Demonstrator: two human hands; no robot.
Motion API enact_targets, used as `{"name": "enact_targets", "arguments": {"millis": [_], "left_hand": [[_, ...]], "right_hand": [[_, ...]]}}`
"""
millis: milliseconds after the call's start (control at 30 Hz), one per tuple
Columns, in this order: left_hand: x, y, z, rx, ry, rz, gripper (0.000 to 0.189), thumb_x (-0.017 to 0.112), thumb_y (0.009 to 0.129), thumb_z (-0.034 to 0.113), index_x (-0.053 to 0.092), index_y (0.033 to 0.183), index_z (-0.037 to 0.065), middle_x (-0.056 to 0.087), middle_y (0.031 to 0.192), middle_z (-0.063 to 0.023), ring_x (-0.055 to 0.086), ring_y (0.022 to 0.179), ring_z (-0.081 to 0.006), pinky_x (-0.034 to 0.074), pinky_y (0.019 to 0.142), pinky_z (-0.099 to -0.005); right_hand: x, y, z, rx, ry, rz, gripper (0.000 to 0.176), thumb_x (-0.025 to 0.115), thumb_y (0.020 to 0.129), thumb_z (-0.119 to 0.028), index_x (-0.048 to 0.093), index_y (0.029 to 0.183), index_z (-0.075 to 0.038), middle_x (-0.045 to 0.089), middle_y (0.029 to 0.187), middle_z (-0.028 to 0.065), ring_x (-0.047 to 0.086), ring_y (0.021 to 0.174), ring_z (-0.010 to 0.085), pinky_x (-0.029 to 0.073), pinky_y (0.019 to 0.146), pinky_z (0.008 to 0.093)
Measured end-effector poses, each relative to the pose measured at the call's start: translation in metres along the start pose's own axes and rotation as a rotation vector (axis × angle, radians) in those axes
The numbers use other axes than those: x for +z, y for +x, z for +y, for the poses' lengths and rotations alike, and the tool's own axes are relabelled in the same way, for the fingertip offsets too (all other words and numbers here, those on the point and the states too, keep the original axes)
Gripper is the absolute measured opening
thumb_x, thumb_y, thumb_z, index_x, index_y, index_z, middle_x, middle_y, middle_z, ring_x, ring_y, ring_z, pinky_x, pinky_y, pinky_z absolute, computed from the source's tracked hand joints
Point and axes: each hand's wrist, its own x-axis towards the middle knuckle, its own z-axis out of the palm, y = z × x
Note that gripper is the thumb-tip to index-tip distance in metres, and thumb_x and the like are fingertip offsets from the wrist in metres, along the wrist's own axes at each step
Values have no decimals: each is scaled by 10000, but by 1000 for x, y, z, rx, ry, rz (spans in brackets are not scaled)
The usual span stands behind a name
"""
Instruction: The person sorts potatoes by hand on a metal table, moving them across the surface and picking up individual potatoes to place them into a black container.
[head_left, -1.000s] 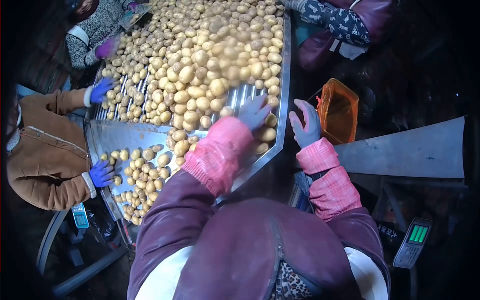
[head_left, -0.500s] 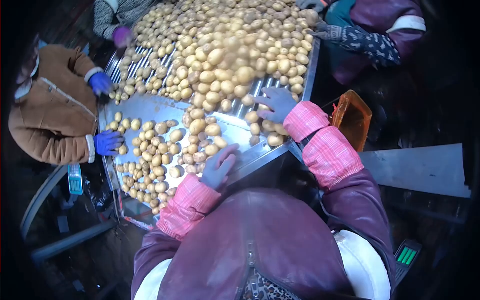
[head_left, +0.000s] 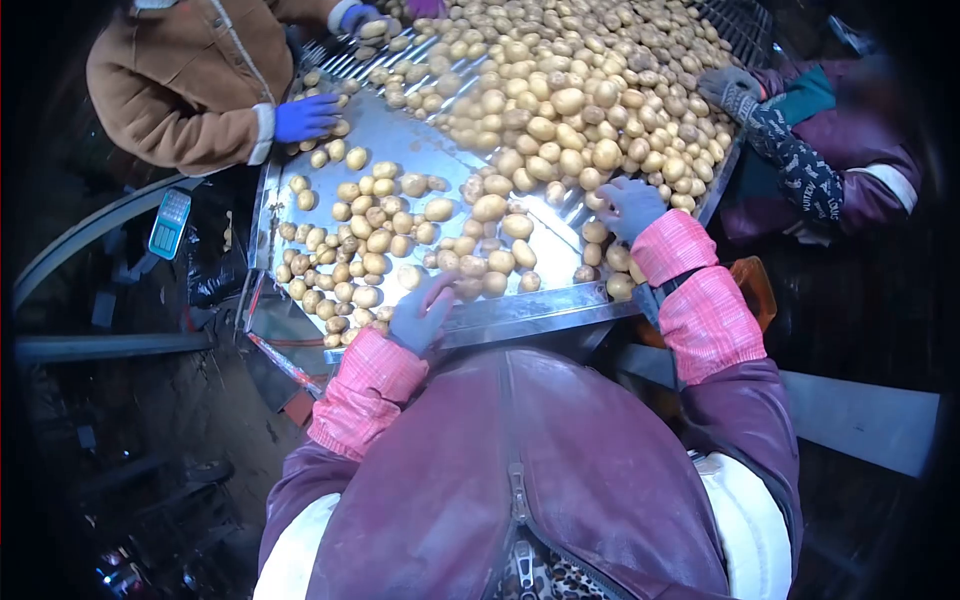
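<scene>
Well, from where I'm standing, the left hand (head_left: 422, 315) is being the nearer of the two to the potatoes (head_left: 375, 240) that are lying loose on the metal tray (head_left: 400, 140). It is hovering at the tray's front rim, fingers partly spread and pointing inward and toward the right, with no potato showing in its grip. A pale round potato (head_left: 409, 277) is sitting just beyond the knuckles, farther in from that same rim, while a browner potato (head_left: 468, 289) is lying just to the right of the fingertips. An oval potato (head_left: 438, 209) is resting deeper in the tray, its long axis running roughly side to side, so it is lying broadly along the front rim rather than pointing at it. The right hand (head_left: 632, 208) is reaching over the tray's right end, where the roller bed (head_left: 573, 205) is meeting it; its fingers are standing loosely apart, palm down, and I can't tell what is touching the underside. A few potatoes are sitting close below that palm, toward the tray's front right corner. A co-worker's blue-gloved hand (head_left: 306, 118) is working at the tray's far left edge, well apart from both of these hands.
</scene>
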Motion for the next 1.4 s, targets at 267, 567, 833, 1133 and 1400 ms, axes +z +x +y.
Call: {"name": "enact_targets", "arguments": {"millis": [267,567,833,1133,1400], "left_hand": [[-25,-4,2,-57,42,35,365,539,994,206,557,1310,23,605,1000,10,495,816,-48,409,677,-206],[-24,20,1,-5,132,-16,340,551,983,247,594,1263,59,596,766,39,409,503,-41,359,470,-202],[-36,43,-14,-43,46,-79,333,539,990,258,591,1279,101,623,918,27,427,586,-19,324,477,-174],[-26,62,2,-72,59,-199,334,547,991,262,588,1282,103,638,1013,38,471,688,-11,332,488,-162],[-23,59,18,-128,56,-181,329,553,986,248,588,1272,88,635,988,43,438,594,-8,339,484,-171]], "right_hand": [[67,80,-125,-275,132,-57,386,641,795,-231,605,1176,-175,597,1077,106,611,969,319,497,794,444],[66,102,-150,-129,156,-337,508,650,856,-353,538,1313,-160,536,1291,129,539,1171,330,455,967,438],[-1,-2,-40,219,274,306,479,702,802,-461,642,1126,-114,635,1044,129,638,962,312,506,817,398],[-20,-76,20,531,158,20,402,634,833,-414,658,1100,-115,634,1064,145,603,1021,339,484,877,433],[3,22,-6,427,108,38,434,577,863,-367,587,1237,-145,574,1171,160,575,1077,364,470,915,467]]}}
